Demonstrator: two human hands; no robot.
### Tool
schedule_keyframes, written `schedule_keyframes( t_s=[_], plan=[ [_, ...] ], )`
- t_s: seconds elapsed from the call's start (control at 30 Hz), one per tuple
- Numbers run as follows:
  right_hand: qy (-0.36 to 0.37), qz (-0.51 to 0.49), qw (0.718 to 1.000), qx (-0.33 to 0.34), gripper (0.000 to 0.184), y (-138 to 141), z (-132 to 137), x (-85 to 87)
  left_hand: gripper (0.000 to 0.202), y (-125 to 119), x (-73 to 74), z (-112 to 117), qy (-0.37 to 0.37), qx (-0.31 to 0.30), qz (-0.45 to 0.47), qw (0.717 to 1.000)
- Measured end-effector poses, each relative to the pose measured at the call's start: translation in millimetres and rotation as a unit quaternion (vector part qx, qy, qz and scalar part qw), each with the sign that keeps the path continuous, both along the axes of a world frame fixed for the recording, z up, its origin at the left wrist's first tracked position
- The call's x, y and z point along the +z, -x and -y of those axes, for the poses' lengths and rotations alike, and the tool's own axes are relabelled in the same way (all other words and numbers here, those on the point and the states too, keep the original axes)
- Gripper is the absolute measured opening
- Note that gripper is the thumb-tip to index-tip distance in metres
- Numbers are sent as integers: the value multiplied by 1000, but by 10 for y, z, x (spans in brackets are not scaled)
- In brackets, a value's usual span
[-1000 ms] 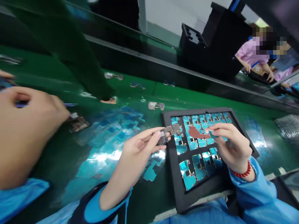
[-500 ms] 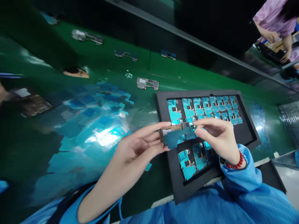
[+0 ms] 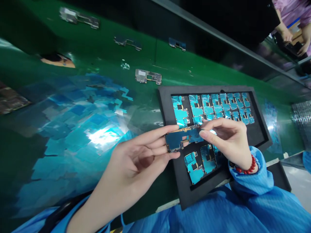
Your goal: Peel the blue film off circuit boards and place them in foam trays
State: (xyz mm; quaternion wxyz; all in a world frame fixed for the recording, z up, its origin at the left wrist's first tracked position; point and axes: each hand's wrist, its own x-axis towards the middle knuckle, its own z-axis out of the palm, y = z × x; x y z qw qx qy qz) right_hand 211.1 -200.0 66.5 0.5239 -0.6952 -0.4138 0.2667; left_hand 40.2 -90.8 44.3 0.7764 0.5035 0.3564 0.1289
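A phone circuit board [image 3: 173, 142] with a dark blue film-like face is held up between both hands, over the left side of a black tray [image 3: 167, 106]. My left hand [image 3: 136, 161] is closed around its left end, fingers behind and thumb below. At the right end, my right hand [image 3: 225, 139] pinches it between thumb and index finger; a red bead bracelet circles that wrist. Beneath, the tray holds rows of boards covered in bright blue film [image 3: 180, 111]. Other boards [image 3: 195, 173] lie in its front row, partly hidden by my right hand.
Loose blue film pieces [image 3: 73, 129] spread over the green mat at left. Several bare boards [image 3: 148, 76] lie along the back, below a dark ledge [image 3: 206, 35]. A brown board [image 3: 11, 98] is at the left edge. Another person's hands [image 3: 286, 35] work at top right.
The board between my hands has turned: its pale label patch no longer shows, and a dark blue face with a cut-out does. The view has shifted slightly; both hands keep their hold.
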Motion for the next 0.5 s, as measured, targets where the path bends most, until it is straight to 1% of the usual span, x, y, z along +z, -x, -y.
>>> schedule_keyframes(
  t_s=[0.1, 0.2, 0.33, 0.5],
  plan=[
    [-1, -16, 1000, 6, 7, 0, -5, 9, 34, -11, 47, 41, -1, 20, -15, 1000],
    [-2, -23, 1000, 7, 7, 1, -7, 14, 34, -21, 71, 70, -5, 25, -15, 1000],
    [-2, -21, 1000, 9, 7, 2, -11, 20, 33, -25, 69, 91, -26, 31, -4, 999],
    [-3, -15, 1000, 8, 8, 10, -15, 21, 33, -10, 61, 76, -34, 31, -6, 999]
  ],
)
